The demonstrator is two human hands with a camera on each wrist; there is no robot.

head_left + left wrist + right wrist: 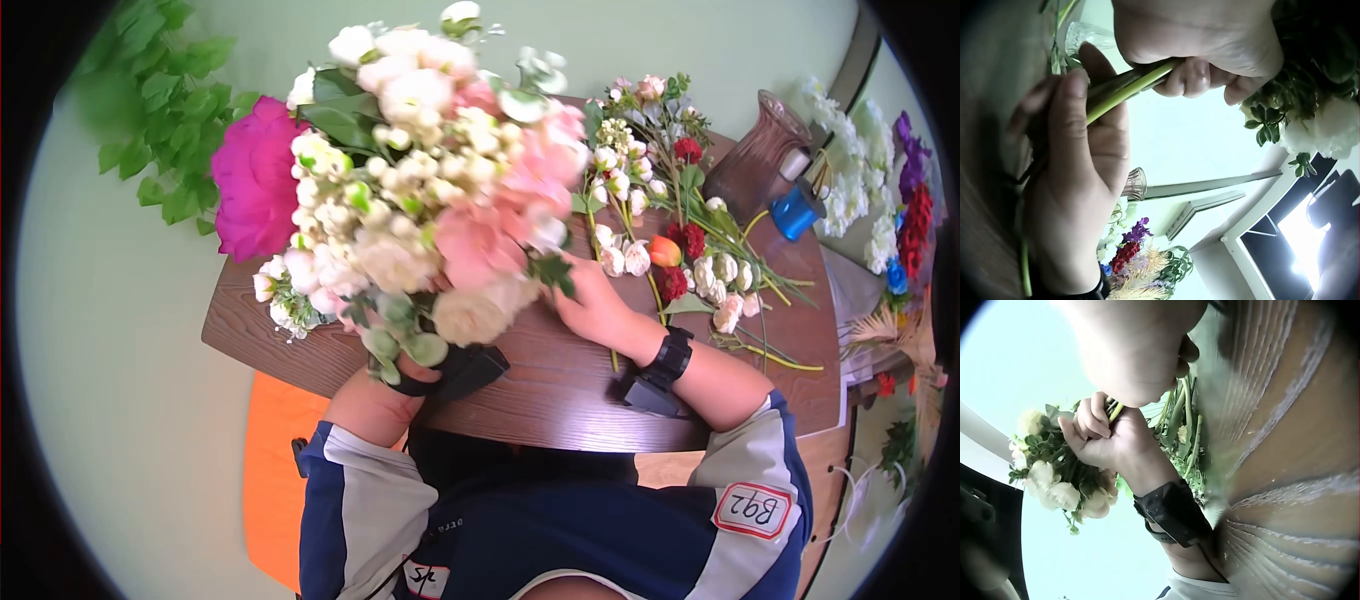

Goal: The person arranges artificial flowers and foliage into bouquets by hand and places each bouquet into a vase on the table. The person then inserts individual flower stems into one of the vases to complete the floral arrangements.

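My left hand [1116, 440] grips a large bouquet [400, 230] by its bundled stems, with the flower heads raised above the table. Pink and cream blooms, white berries and green leaves fill it. In the head view the blooms hide most of that hand. My right hand [600, 305] is beside the bouquet's right side. The left wrist view shows its thumb and fingers around the lower part of the stems [1125, 94], below the left fist. A big magenta flower [258, 180] shows at the bouquet's left.
Loose flower stems [690, 240] with white, red and orange heads lie on the brown table [560, 415] at right. Behind them are a glass vase [758, 150] and a blue spool [797, 210]. More flowers [912, 230] stand far right; an orange chair [275, 460] is at left.
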